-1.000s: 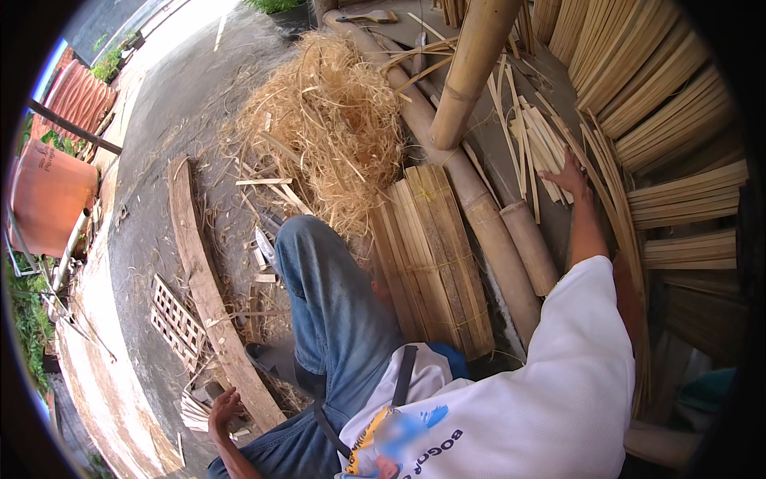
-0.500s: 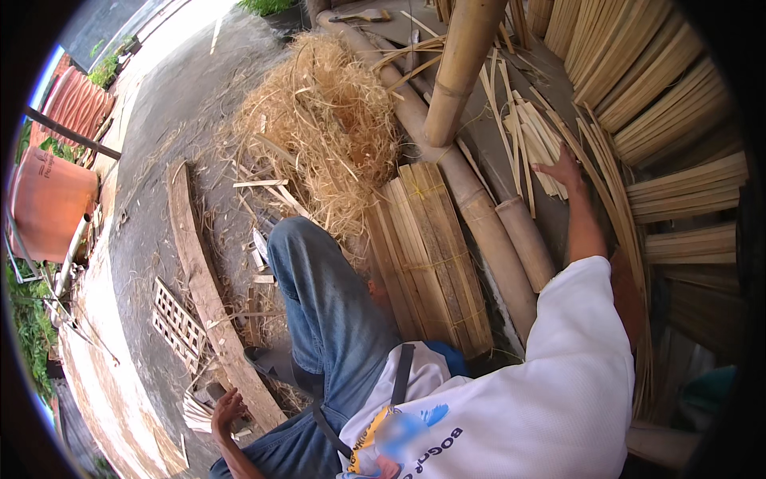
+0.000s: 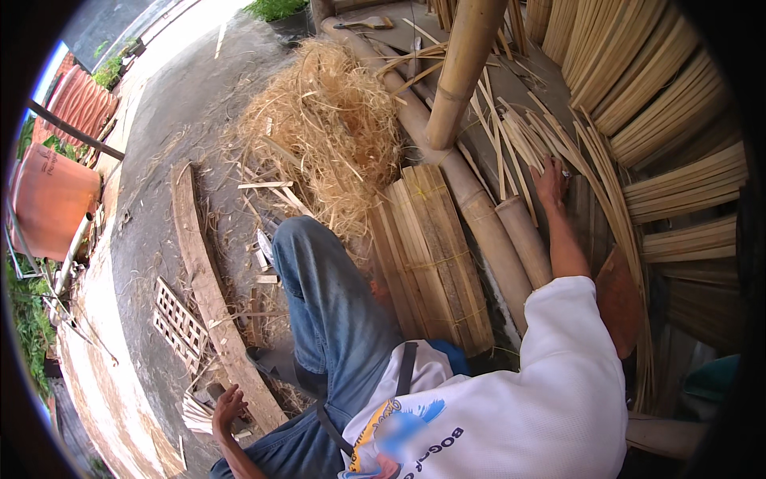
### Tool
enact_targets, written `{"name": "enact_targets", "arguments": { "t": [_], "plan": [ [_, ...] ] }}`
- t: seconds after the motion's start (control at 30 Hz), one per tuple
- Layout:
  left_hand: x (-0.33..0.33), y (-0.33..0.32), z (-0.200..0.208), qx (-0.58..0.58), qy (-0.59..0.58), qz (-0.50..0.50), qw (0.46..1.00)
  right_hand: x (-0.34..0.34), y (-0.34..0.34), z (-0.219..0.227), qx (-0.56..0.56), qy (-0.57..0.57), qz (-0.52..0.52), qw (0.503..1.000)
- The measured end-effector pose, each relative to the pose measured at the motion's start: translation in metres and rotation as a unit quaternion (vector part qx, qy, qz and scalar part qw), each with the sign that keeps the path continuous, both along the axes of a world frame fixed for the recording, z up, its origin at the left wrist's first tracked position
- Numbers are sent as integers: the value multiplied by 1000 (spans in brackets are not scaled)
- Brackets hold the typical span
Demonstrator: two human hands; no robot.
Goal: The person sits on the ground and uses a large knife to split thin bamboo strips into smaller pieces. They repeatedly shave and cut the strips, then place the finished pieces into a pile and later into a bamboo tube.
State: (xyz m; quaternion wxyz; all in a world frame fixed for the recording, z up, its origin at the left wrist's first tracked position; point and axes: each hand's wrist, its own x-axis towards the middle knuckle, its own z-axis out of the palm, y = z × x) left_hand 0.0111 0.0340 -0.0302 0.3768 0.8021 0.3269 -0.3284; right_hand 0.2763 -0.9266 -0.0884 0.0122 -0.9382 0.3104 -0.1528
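My right hand [image 3: 550, 185] reaches out to the far right, its fingers closed over the near ends of a loose sheaf of pale bamboo strips [image 3: 528, 137]. Some of those fingers are hidden by the back of the hand. Down at the lower left, my left hand [image 3: 230, 407] is held with loosely bent, parted fingers and nothing in it. Beside it lie a long wooden plank [image 3: 209, 279] and a small fan of white strips [image 3: 196, 413]. A tied bundle of split bamboo slats [image 3: 431, 255] rests right of my bent knee.
A heap of curly shavings [image 3: 319, 132] lies ahead. Bamboo poles [image 3: 467, 76] stand and lie between it and the strips. Sheaves of strips [image 3: 678, 188] line the right side. On the left are a woven lattice piece [image 3: 177, 323] and an orange pot [image 3: 56, 203].
My right hand has drawn back toward me and a little left, and the strips under it have shifted and spread. The left hand stays almost where it was.
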Motion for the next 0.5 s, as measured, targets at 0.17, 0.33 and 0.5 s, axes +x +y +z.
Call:
{"name": "enact_targets", "arguments": {
  "t": [0.17,0.33,0.5],
  "plan": [
    [-13,6,-1,1,-12,-3,1000,4,30,25,-33,37,-15,999],
    [-11,5,-2,-4,-3,10,1000,10,27,23,0,32,-39,999],
    [-8,3,0,3,3,2,1000,5,25,20,-6,28,-20,999]
  ]
}}
